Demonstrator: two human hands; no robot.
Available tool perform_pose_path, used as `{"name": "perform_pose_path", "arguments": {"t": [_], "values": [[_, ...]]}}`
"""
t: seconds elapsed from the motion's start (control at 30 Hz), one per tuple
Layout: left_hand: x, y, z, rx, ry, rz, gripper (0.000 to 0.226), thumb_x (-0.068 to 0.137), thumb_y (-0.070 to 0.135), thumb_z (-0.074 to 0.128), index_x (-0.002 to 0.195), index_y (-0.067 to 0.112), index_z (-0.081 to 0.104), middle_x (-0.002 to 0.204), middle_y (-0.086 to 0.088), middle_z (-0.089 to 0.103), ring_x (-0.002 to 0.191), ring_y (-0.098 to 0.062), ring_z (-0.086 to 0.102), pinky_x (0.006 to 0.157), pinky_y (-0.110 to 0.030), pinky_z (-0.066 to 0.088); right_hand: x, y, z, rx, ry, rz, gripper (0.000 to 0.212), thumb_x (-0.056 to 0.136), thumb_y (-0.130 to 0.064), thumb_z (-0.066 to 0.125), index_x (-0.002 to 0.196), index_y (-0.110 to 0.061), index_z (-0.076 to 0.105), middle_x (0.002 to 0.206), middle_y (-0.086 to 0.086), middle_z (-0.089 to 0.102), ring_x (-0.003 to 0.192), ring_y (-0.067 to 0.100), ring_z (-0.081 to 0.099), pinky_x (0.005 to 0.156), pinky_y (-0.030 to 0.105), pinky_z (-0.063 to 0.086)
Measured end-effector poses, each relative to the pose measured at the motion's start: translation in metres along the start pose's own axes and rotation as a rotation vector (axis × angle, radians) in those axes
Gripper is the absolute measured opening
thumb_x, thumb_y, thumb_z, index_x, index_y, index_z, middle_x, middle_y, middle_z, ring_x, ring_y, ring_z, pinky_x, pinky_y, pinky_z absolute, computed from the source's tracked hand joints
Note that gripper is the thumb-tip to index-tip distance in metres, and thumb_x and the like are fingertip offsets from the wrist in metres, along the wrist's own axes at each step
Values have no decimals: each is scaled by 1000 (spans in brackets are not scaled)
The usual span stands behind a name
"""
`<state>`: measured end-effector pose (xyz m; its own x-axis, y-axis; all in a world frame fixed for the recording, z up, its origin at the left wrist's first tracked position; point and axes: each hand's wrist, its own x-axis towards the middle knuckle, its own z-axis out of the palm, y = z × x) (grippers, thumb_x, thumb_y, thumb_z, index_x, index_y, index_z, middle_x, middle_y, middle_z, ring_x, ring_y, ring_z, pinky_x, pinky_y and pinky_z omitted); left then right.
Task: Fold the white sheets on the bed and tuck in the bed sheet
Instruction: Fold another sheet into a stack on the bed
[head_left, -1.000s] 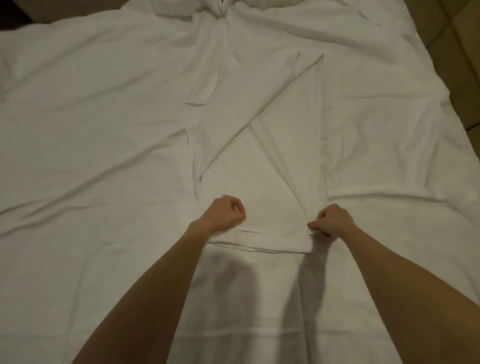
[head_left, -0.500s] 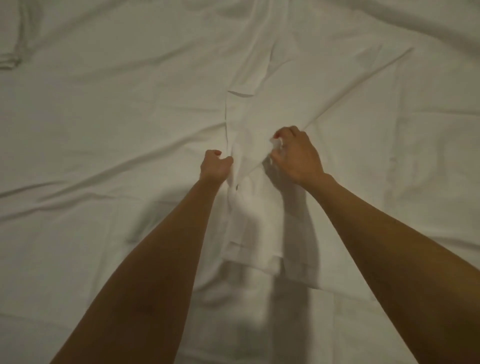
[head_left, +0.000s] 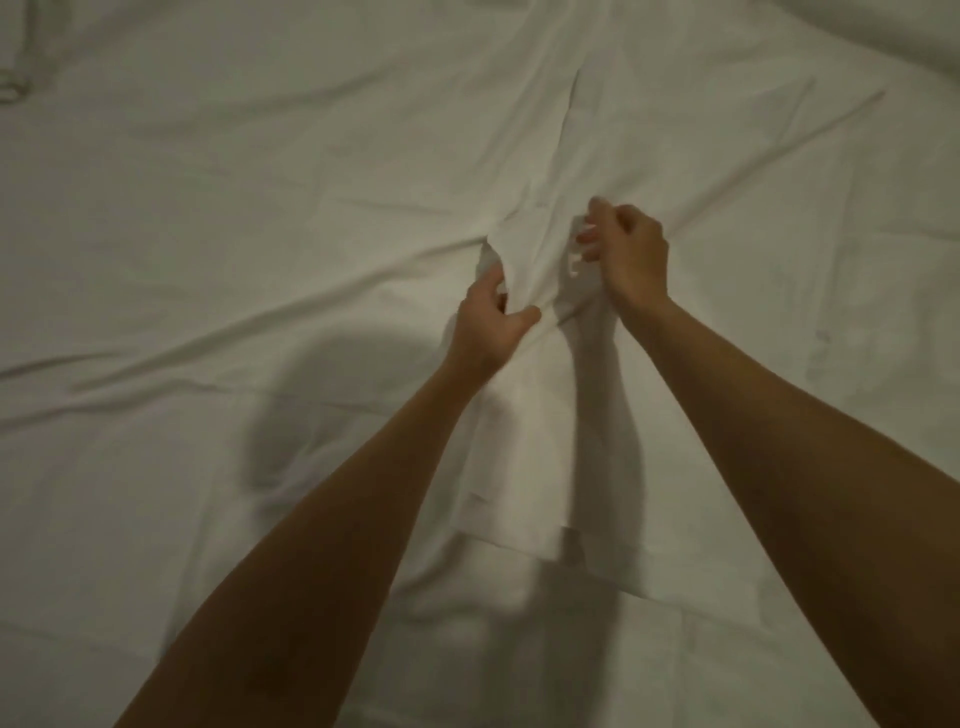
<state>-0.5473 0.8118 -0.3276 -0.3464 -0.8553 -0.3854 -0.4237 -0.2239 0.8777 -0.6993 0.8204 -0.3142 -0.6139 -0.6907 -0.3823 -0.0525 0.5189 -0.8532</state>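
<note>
A folded white sheet (head_left: 524, 467) lies in the middle of the bed, on top of the wrinkled white bed sheet (head_left: 218, 218). Its near edge rests flat while its far end is lifted and bunched. My left hand (head_left: 488, 325) grips the left part of that raised end, thumb over the cloth. My right hand (head_left: 626, 254) pinches the right part of the same end, fingers curled around a small bunch of fabric. Both forearms reach in from the bottom of the view.
White bedding fills nearly the whole view. A longer strip of the sheet runs away from my hands toward the far right (head_left: 727, 135). A crumpled fold of cloth lies at the far left edge (head_left: 15, 88).
My hands carried the near edge of the folded sheet away from me, doubling it over. Since half a second ago both hands moved slightly further and re-gripped the bunched end.
</note>
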Motion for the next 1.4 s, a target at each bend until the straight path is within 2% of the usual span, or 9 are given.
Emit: {"name": "perform_pose_path", "arguments": {"t": [0.1,0.17,0.3,0.43,0.6,0.83,0.97,1.13,1.4], "values": [[-19,10,14,252,-117,214,17,80,12,65,94,7,58,79,-6,65,74,-25,63,69,-32,47,6,-17,-7,229,-53,147,40,92,-49,50,108,-13,59,100,2,65,87,17,64,71,31,52],[-35,17,24,429,-240,321,15,82,8,60,82,15,46,70,-2,57,73,-31,60,67,-35,45,3,-17,-15,210,-47,162,47,90,-53,51,118,-16,51,115,3,59,98,20,61,71,30,53],[-61,13,43,769,-399,414,22,89,17,55,110,11,53,97,-15,65,88,-38,60,75,-40,46,-12,2,-40,5,-129,164,71,80,-64,58,135,-21,41,134,7,46,111,25,55,67,32,52],[-88,5,57,1004,-443,543,33,95,25,49,126,15,46,95,-15,66,85,-37,61,68,-38,40,-41,20,-63,-235,-224,156,87,71,-67,66,140,-22,39,140,10,40,117,30,52,84,45,54],[-106,-5,61,1162,-474,526,33,100,25,43,125,9,57,110,-14,67,96,-32,63,79,-39,45,-103,37,-56,-868,-401,-43,84,71,-64,67,134,-16,40,139,10,29,123,33,40,98,48,41],[-125,-26,46,1175,-526,552,31,96,17,44,123,7,57,99,-15,67,88,-33,63,71,-37,43,-117,54,-42,-1153,-384,-90,60,75,-43,68,123,-14,45,122,7,46,112,29,48,92,43,37],[-125,-51,23,1128,-194,672,43,67,12,50,109,20,55,75,-3,61,66,-27,59,54,-33,43,-122,72,-55,-821,-208,-65,22,79,-18,60,99,-9,61,98,8,64,91,29,60,73,31,42],[-102,-51,-2,1250,97,233,29,70,17,74,93,15,57,82,0,59,71,-19,61,55,-27,44,-133,88,-83,-169,140,199,13,82,-15,55,69,-12,55,65,4,59,67,24,63,58,29,44],[-78,-71,-4,1195,-15,-54,24,97,23,41,112,6,46,112,-15,59,104,-36,59,82,-37,44,-134,116,-124,115,421,433,33,87,-17,56,57,-13,42,57,0,52,53,13,53,56,22,43]]}}
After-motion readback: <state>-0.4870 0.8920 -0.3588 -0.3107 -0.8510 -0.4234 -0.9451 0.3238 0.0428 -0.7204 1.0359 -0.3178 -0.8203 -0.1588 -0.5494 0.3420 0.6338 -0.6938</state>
